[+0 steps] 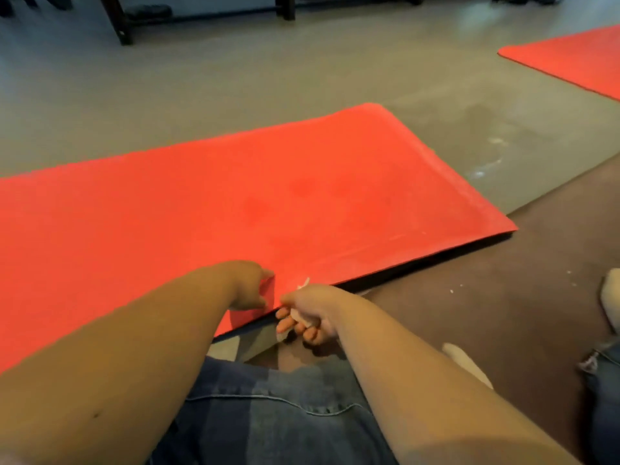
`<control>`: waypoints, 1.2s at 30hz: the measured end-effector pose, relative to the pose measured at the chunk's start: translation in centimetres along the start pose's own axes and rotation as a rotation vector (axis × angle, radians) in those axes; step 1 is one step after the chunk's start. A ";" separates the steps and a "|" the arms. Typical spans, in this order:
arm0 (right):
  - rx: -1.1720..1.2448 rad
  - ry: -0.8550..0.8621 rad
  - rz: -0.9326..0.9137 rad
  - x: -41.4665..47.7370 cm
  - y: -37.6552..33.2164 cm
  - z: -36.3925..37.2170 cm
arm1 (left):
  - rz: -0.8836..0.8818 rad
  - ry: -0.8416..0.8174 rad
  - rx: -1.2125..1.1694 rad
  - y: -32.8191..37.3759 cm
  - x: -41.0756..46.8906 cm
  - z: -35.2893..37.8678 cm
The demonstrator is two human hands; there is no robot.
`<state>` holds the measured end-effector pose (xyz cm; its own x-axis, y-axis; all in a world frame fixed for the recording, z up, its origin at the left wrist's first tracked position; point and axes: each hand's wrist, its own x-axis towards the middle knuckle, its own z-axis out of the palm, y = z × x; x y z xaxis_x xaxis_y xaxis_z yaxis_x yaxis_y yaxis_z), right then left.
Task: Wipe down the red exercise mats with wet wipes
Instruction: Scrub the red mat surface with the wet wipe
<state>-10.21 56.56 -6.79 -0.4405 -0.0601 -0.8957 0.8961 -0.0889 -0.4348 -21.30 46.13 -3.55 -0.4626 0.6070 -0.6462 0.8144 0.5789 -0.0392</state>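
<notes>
Red mats (268,203), two; right hand (313,308) grips one wipe (298,316).

Grey floor (235,78) spreads from 9 to 2 o'clock, smooth and dully lit, with white scuffs (493,156) at 2 o'clock. A darker brown floor (486,297), flecked with white, runs from 3 to 5 o'clock. From 11 to 12 o'clock stand two dark furniture legs (115,18), with a black disc (147,11) between them.
</notes>
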 end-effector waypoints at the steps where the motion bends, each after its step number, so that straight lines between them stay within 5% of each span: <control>1: -0.078 0.014 0.016 -0.4 0.4 -0.8 | 0.004 -0.011 -0.013 0.4 0.8 0.3; 3: -0.137 0.092 -0.009 -1.3 1.2 -3.3 | 0.007 0.044 -0.066 0.7 1.8 0.2; 5: 0.074 0.174 -0.149 -1.7 1.6 -6.1 | 0.015 0.144 -0.232 0.8 2.4 -0.4; 8: 0.670 0.073 -0.274 -1.8 1.2 -7.9 | 0.140 0.193 -0.740 2.8 3.1 -0.9; 12: 0.843 -0.112 -0.249 -1.8 1.3 -8.9 | 0.335 0.276 -0.883 6.8 3.6 -0.2; 16: 0.693 -0.108 -0.228 -2.0 1.9 -10.3 | 0.313 0.449 -0.754 7.9 4.6 0.8; 21: 0.402 0.445 -0.406 -0.2 2.9 -12.0 | 0.139 0.507 -0.324 1.9 5.7 0.3; 28: 0.228 0.622 -0.626 2.1 2.6 -9.7 | 0.454 0.131 0.046 -1.4 3.3 1.5; 33: -0.086 0.915 -0.768 3.0 3.1 -9.2 | -0.043 0.499 -0.095 -4.6 5.3 1.0; 36: -0.122 0.957 -0.781 3.4 4.0 -9.6 | 0.243 0.445 -0.179 -1.3 4.0 3.0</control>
<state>-7.56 65.52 -12.44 -0.6881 0.7214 -0.0784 0.4332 0.3217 -0.8419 -23.13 46.19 -8.35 -0.4032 0.8849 -0.2330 0.8623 0.4527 0.2269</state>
